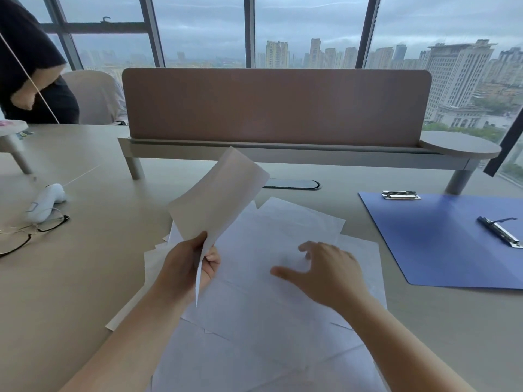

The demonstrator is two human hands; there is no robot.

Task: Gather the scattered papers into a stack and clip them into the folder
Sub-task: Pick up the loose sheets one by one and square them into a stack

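Note:
Several white papers [254, 315] lie overlapping and askew on the desk in front of me. My left hand [186, 267] pinches the lower edge of one raised sheet [218, 193], which stands tilted above the pile. My right hand [322, 270] hovers flat over the pile with its fingers spread, fingertips on or just above the top sheet. The blue folder [441, 244] lies open to the right, apart from the papers. It carries one metal clip [400, 194] at its far edge and a second clip [501, 231] near its right side.
A brown divider screen [276, 106] on a raised shelf runs across the back of the desk. Black-rimmed glasses [31, 233] and a white device [46, 202] with a cord lie at the left. A person in dark clothes [31, 60] stands at far left beside a chair.

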